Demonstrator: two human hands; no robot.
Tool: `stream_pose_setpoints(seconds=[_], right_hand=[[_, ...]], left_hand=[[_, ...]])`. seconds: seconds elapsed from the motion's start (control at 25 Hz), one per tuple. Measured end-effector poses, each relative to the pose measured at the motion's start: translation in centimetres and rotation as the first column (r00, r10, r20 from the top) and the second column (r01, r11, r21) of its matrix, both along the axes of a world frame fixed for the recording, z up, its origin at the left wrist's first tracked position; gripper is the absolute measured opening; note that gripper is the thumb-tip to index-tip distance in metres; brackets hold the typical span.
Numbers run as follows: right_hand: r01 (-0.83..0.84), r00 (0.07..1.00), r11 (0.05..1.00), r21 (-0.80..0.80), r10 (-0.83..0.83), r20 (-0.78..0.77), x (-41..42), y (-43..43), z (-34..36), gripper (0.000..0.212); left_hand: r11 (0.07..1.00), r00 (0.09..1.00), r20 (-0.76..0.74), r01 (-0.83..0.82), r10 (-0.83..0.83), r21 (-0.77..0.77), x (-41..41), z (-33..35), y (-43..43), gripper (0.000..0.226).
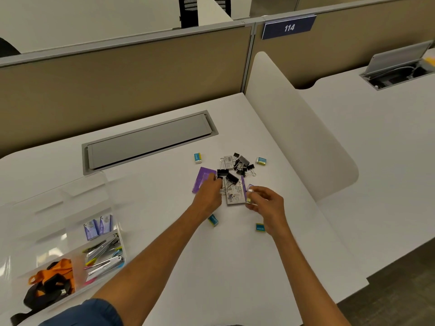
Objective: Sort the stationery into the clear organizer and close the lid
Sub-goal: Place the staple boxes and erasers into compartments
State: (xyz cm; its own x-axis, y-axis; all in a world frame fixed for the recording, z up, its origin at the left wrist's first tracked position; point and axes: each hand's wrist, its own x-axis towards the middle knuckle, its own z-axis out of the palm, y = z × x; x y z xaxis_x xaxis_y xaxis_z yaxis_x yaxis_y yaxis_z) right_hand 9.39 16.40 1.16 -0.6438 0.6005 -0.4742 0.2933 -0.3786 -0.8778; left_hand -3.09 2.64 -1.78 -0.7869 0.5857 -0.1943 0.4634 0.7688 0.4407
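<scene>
Stationery pile [235, 168] is lying toward the desk's [164, 231] right edge. I am seeing the left hand [210, 191] curling its fingers at a black binder clip [222, 172], grip unclear, and the right hand [266, 202] pinching a small pale item [250, 193]. The clear organizer [47, 208] is sitting open at the near-left corner, nearer the left hand, its long side seemingly following the near edge.
</scene>
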Motion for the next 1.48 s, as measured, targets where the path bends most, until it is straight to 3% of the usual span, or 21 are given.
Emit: stream_pose_setpoints(seconds=[0.12,0.2,0.24,0.28,0.36,0.4,0.44,0.52,0.64,0.72,0.76,0.84,0.88,0.96,1.08,1.28,1.36,1.44,1.48], right_hand=[[0.101,0.993,0.938,-0.333,-0.115,-0.022,1.8,1.1,0.1,0.016],[0.152,0.986,0.873,-0.463,-0.166,0.009,2.9,1.7,-0.2,0.012],[0.160,0.985,0.844,-0.512,-0.173,0.022,3.3,1.8,-0.4,0.014],[0.154,0.985,0.819,-0.553,-0.169,0.025,3.7,1.9,-0.5,0.020],[0.120,0.990,0.790,-0.601,-0.143,0.010,4.3,1.8,-0.6,0.029],[0.095,0.993,0.789,-0.607,-0.121,-0.002,4.4,1.7,-0.6,0.029],[0.071,0.995,0.796,-0.601,-0.096,-0.010,4.3,1.5,-0.4,0.027],[0.029,0.999,0.835,-0.550,-0.033,0.002,4.2,1.1,0.0,0.014],[-0.034,0.991,0.949,-0.313,0.072,0.110,4.5,1.3,0.1,0.019],[-0.100,0.973,0.991,-0.086,0.116,0.198,5.3,1.7,-0.2,0.023],[-0.143,0.965,0.989,0.032,0.132,0.225,5.8,2.0,-0.5,0.024],[-0.255,0.940,0.936,0.243,0.181,0.290,6.7,2.4,-1.2,0.023],[-0.328,0.916,0.886,0.329,0.213,0.339,7.1,2.6,-1.5,0.023],[-0.477,0.853,0.763,0.436,0.283,0.438,7.7,3.0,-1.9,0.027],[-0.593,0.791,0.668,0.450,0.378,0.481,8.2,2.9,-2.7,0.034],[-0.605,0.781,0.631,0.485,0.351,0.517,7.7,2.2,-3.5,0.030],[-0.521,0.836,0.742,0.421,0.345,0.427,7.5,2.1,-3.6,0.027],[-0.374,0.917,0.916,0.146,0.342,0.205,7.2,1.5,-2.9,0.029],[-0.337,0.936,0.941,-0.009,0.337,0.100,7.0,1.0,-2.5,0.034]], left_hand=[[0.978,0.989,0.099,-0.129,0.114,0.162,0.1,0.6,-1.1,0.027],[0.884,0.924,0.261,-0.354,0.279,0.306,0.5,0.9,-2.5,0.024],[0.789,0.842,0.410,-0.502,0.352,0.353,0.9,0.9,-3.2,0.022],[0.657,0.703,0.608,-0.660,0.369,0.364,1.3,1.0,-3.9,0.020],[0.381,0.335,0.917,-0.894,0.216,0.236,2.0,1.3,-5.0,0.026],[0.298,0.191,0.975,-0.943,0.112,0.150,2.3,1.6,-5.5,0.028],[0.263,0.100,0.994,-0.961,0.040,0.086,2.6,1.7,-5.8,0.027],[0.278,0.038,0.999,-0.960,0.013,0.033,2.8,1.9,-6.2,0.021],[0.400,0.121,0.983,-0.915,0.135,0.058,3.1,1.7,-6.4,0.028],[0.514,0.267,0.932,-0.851,0.245,0.109,3.4,1.5,-6.4,0.035],[0.600,0.388,0.867,-0.788,0.312,0.137,3.5,1.4,-6.4,0.037],[0.812,0.703,0.596,-0.567,0.388,0.139,4.0,1.0,-6.3,0.040],[0.893,0.818,0.459,-0.438,0.346,0.107,4.2,0.8,-6.3,0.043],[0.972,0.918,0.346,-0.229,0.195,0.060,4.8,0.3,-6.2,0.052],[0.998,0.969,0.242,-0.052,0.045,0.020,5.2,-0.8,-6.3,0.049],[0.996,0.973,0.230,0.006,-0.027,0.089,4.6,-1.7,-6.9,0.036],[0.983,0.955,0.292,-0.097,0.047,0.157,4.6,-1.7,-7.1,0.033],[0.894,0.870,0.462,-0.336,0.174,0.297,4.7,-1.5,-7.4,0.032],[0.808,0.782,0.596,-0.465,0.183,0.362,4.9,-1.2,-7.6,0.035]])
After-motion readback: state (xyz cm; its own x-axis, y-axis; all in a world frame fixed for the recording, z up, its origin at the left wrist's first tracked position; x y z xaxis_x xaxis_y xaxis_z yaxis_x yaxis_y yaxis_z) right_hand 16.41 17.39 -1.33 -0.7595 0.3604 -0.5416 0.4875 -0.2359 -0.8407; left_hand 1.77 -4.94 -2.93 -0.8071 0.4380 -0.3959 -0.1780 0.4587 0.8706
